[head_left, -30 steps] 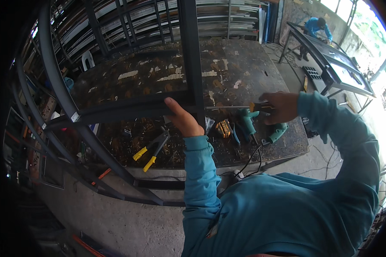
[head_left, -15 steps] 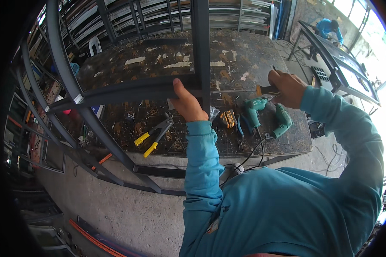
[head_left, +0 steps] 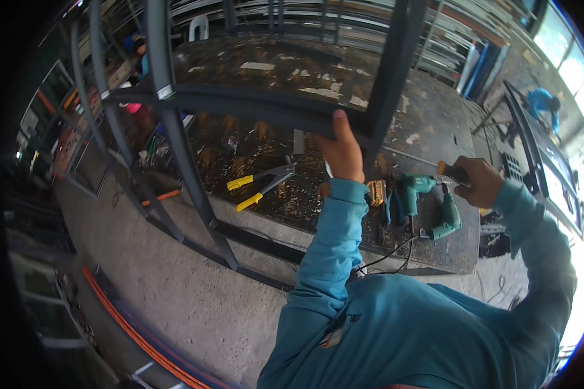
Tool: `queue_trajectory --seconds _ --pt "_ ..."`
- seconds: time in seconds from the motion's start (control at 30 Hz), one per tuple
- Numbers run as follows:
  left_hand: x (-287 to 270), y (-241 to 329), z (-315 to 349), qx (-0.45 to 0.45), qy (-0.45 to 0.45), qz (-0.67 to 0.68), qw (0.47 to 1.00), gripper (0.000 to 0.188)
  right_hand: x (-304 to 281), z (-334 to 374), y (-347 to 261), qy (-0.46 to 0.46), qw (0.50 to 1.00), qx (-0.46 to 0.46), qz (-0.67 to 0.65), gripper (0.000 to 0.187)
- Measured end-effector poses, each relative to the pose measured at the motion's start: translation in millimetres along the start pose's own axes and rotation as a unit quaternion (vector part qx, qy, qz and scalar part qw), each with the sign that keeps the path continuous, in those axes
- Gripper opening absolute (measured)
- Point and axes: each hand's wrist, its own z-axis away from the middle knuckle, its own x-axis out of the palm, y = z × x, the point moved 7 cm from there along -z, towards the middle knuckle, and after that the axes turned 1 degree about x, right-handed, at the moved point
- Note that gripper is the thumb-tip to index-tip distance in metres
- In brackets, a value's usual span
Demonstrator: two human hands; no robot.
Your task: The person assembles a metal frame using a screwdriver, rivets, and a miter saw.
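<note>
A dark grey metal frame point(head_left: 253, 107) of bars and crosspieces rises over the workbench. My left hand point(head_left: 342, 152) grips its crossbar close to the upright, thumb on top and the other fingers hidden behind. In my closed right hand point(head_left: 480, 181) is a screwdriver point(head_left: 449, 171) with a black and orange handle. Its long thin shaft points left toward the upright; the tip is hidden there. Below the right hand lie two green power drills point(head_left: 414, 189). Beside them are a yellow-and-black tape measure point(head_left: 376, 193) and blue-handled pliers point(head_left: 389, 209). A yellow-handled hand riveter point(head_left: 263, 183) lies left of my left forearm.
The scuffed dark workbench point(head_left: 428, 123) carries metal shavings and peeled patches. Black cords point(head_left: 396, 249) hang over its near edge. Lengths of metal stock point(head_left: 461, 39) are stacked behind. A co-worker in blue point(head_left: 542, 104) bends beside another frame at far right. Orange bars point(head_left: 136, 337) lie on the floor.
The whole view has swung and tilted, so frame, bench and tools appear farther right. Both hands keep their holds. Another person now shows at the far left.
</note>
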Motion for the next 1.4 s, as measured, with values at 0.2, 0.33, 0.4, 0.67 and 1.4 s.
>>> queue_trajectory --seconds 0.2,0.33,0.4,0.67,1.4 --pt "-0.6 6.7 1.0 -0.003 0.022 -0.046 0.999 0.087 -12.7 5.1 -6.0 0.060 0.997 0.035 -0.044 0.055" --pt "2.1 8.1 4.6 -0.030 0.013 -0.023 0.999 0.088 -13.7 3.1 -0.5 0.047 0.995 0.093 -0.011 0.053" --pt "2.2 6.9 7.1 -0.047 0.010 -0.019 0.999 0.087 -19.0 3.7 4.1 0.077 0.990 0.121 -0.001 0.053" --pt "1.3 8.0 5.1 -0.036 0.020 -0.024 0.999 0.088 -10.6 4.7 4.3 0.027 0.992 0.117 -0.040 0.052" --pt "-3.7 11.8 7.4 0.013 0.051 -0.059 0.997 0.080 -8.7 3.1 -4.7 -0.026 0.998 0.034 -0.038 0.057"
